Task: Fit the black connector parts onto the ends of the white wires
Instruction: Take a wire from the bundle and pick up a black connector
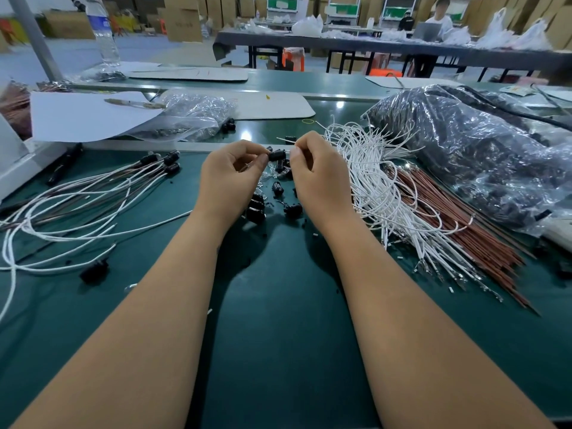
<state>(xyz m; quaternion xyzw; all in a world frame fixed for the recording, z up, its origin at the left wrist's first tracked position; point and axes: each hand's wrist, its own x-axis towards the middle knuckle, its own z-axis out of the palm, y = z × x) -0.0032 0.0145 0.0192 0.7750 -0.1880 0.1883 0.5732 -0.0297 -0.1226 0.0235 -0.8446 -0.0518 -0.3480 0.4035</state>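
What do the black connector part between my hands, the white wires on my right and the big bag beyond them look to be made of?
Black connector part: likely moulded plastic, dull black with a faint sheen.
White wires: flexible, probably plastic-insulated; they curl loosely, with small metal-looking tips at the near ends.
Big bag: thin clear plastic film, crinkled and glossy with glare, dark contents showing through.

Water bottle (103,32) (upright), paper sheet (83,114)

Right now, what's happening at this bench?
A person is assembling wire connectors. The left hand pinches a black connector part while the right hand pinches a white wire end at it. Loose black parts lie beneath, finished leads to the left, unfitted white wires to the right.
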